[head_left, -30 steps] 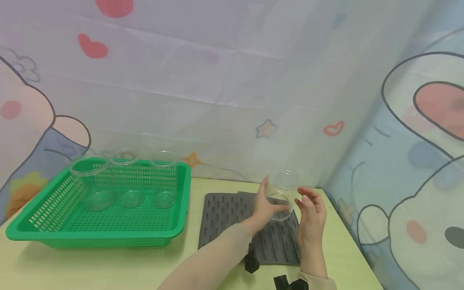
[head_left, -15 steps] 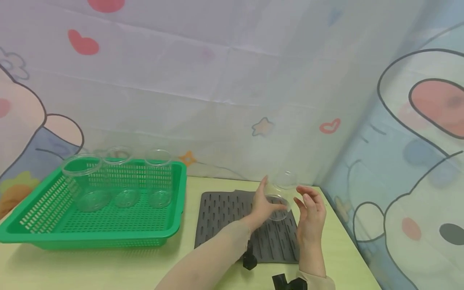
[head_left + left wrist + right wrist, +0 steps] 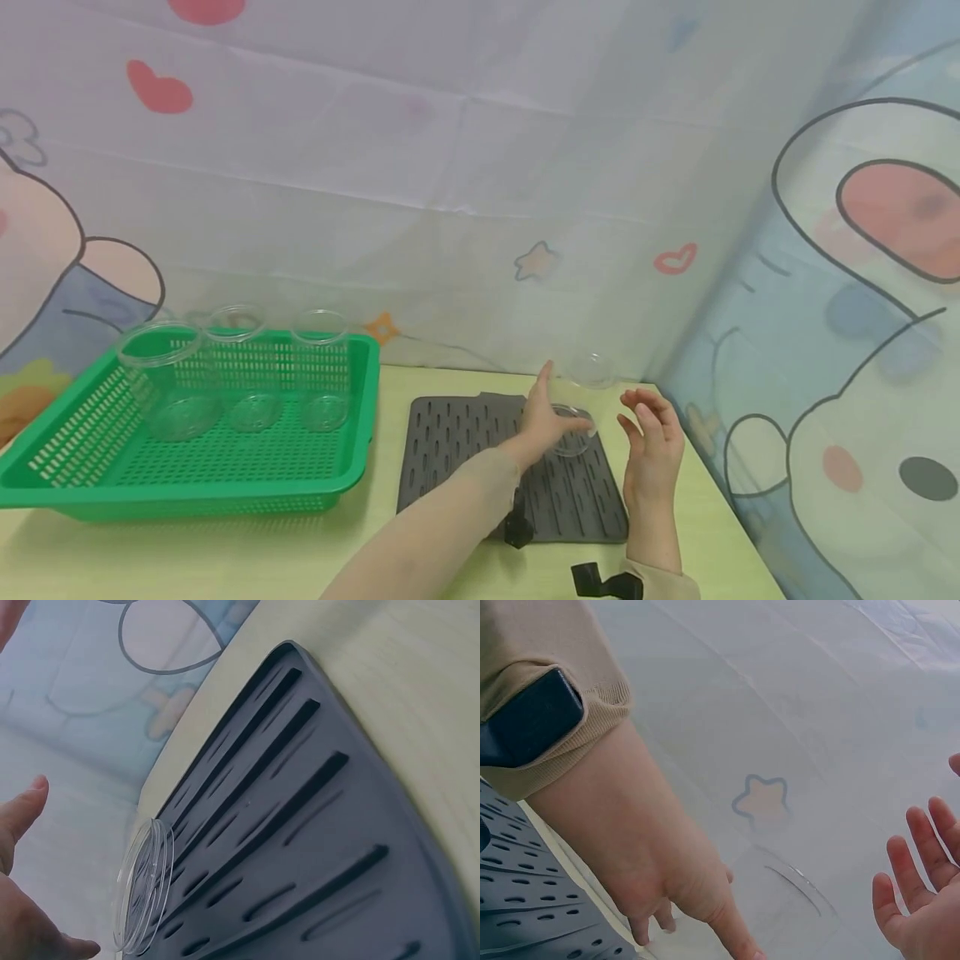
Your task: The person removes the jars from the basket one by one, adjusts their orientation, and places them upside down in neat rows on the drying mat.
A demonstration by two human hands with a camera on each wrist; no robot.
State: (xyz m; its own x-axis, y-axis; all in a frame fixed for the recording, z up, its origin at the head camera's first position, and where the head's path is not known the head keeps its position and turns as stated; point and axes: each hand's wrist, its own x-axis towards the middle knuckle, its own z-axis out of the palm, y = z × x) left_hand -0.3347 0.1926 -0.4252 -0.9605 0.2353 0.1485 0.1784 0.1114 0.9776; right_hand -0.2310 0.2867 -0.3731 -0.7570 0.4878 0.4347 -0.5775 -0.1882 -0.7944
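A clear round container stands on the right part of the dark ribbed mat; its walls barely show. Beside it is my left hand, thumb and fingers spread around its near-left side. In the left wrist view the thumb and fingers lie apart beside the container's round base; whether they touch it I cannot tell. My right hand is raised to the right of the container, fingers loosely bent and empty. The right wrist view shows part of a clear rim between the hands.
At the left, a green basket holds three clear containers standing upright. Printed cloth hangs behind and at the right of the pale yellow table.
The view has turned slightly right. My right hand has drawn a little to the right, away from the container. The container's base ring sits slightly lower, and my left hand remains around it.
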